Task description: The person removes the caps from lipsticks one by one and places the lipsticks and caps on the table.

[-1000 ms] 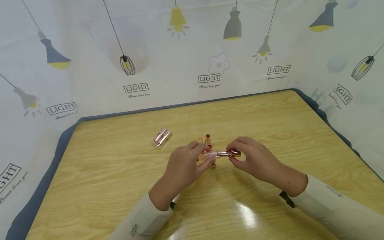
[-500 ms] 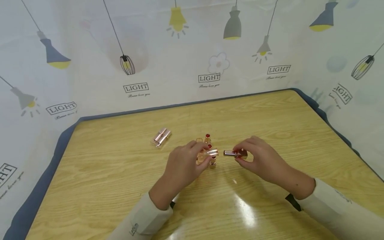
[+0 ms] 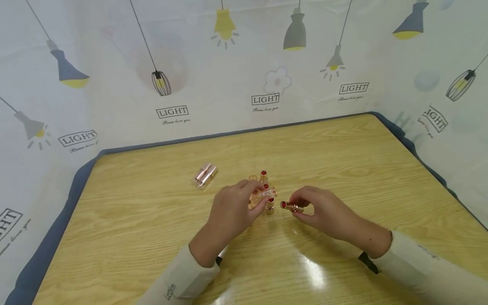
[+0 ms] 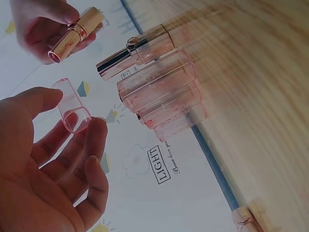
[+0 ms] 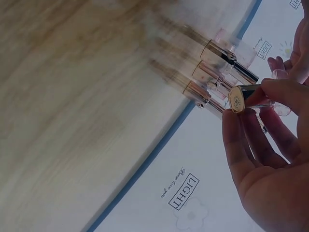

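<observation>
Between thumb and fingers my left hand (image 3: 233, 209) pinches a clear pink lipstick cap (image 4: 73, 107), held above the table. To its right, my right hand (image 3: 329, 214) pinches an uncapped rose-gold lipstick (image 3: 291, 206), tilted with its red tip toward the left hand. Its gold base (image 5: 237, 100) shows in the right wrist view. Cap and lipstick are apart. Close to the left hand, a row of uncapped lipsticks (image 3: 270, 207) with red tips stands upright on the table. Beside them stand several clear pink caps (image 4: 159, 82), partly hidden by the left hand in the head view.
Two capped rose-gold lipsticks (image 3: 205, 174) lie side by side to the left on the wood-grain table (image 3: 152, 216). Behind the table hangs a pale backdrop (image 3: 213, 84) printed with lamps, meeting the table's far edge.
The right hand has drawn the lipstick out of the cap toward the right, then lowered it and turned its tip up. The left hand stays nearly in place with the cap.
</observation>
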Available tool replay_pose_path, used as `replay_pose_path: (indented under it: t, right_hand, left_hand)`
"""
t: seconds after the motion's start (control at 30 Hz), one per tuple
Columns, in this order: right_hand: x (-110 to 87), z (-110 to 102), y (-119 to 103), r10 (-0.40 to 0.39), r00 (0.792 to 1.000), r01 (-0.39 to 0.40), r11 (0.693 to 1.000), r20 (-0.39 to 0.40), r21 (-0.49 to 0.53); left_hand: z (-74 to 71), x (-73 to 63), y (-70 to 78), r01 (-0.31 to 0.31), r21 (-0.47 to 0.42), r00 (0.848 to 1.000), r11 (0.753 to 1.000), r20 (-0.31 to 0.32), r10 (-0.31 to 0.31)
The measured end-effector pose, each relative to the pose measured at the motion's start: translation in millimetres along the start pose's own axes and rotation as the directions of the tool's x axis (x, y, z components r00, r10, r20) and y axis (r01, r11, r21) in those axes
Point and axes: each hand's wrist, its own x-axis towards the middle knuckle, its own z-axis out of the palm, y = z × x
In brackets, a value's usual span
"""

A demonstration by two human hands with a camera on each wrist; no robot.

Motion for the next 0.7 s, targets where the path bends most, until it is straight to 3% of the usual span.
replay_pose_path:
  t: [0.43, 0.7]
  right_hand:
    - [7.3, 8.8, -1.1, 0.047, 0.988, -0.064, 0.991, 0.148, 0.115]
    - [11.5, 15.5, -1.0, 0.047, 0.984, -0.067, 0.991, 0.169, 0.116]
  left_hand:
    - [-0.1, 0.5, 1.7, 0.02, -0.006, 0.999, 1.0, 0.038, -0.02]
    - [0.9, -0.1, 1.2, 0.015, -0.004, 0.999, 1.0, 0.03, -0.015]
